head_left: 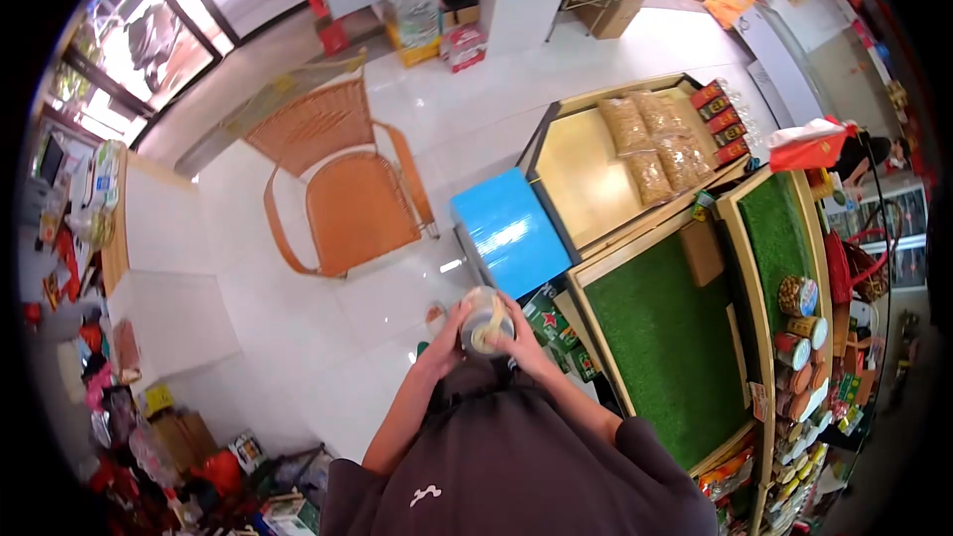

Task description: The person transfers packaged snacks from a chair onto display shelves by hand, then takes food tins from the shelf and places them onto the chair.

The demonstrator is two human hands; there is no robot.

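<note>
A round, clear container [480, 308] with something pale on it is held close to my body, above the dark shirt. My left hand [453, 335] wraps round its left side. On the right side, my right hand [520, 342] grips it, its fingers near the pale part at the bottom. What the container holds is too small to make out. Just beyond my right hand stands a box with a bright blue top [510, 226].
An orange-brown armchair [359, 208] stands on the floor ahead left. To the right are a wooden display bin [586, 169] with bagged goods, a green-lined shelf [660, 347] and rows of jars [797, 348]. Green cartons [552, 326] sit below the blue top.
</note>
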